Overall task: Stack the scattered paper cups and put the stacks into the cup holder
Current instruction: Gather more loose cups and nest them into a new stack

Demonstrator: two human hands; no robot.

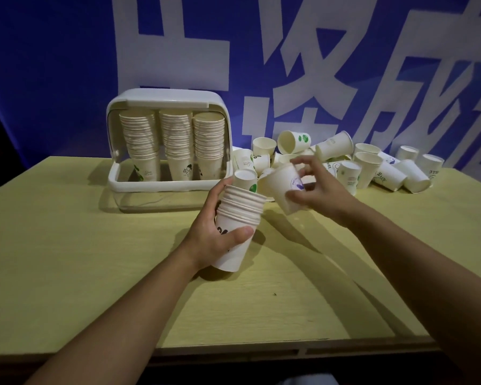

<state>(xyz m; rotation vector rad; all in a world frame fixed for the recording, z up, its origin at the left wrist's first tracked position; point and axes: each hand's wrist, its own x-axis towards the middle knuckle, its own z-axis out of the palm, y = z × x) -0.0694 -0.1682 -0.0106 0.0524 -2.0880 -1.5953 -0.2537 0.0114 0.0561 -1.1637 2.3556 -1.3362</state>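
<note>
Now right hand (314, 190) fingers pinching tilted loose cup (285, 190) — just right of stack (239, 218), gripped upright by left hand (220, 232), mouth up.

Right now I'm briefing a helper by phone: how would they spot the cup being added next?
Start at the white cup holder on the table. Right of it, above the stack in the left hand, the right hand pinches one tilted cup, the only single cup held off the table.
</note>
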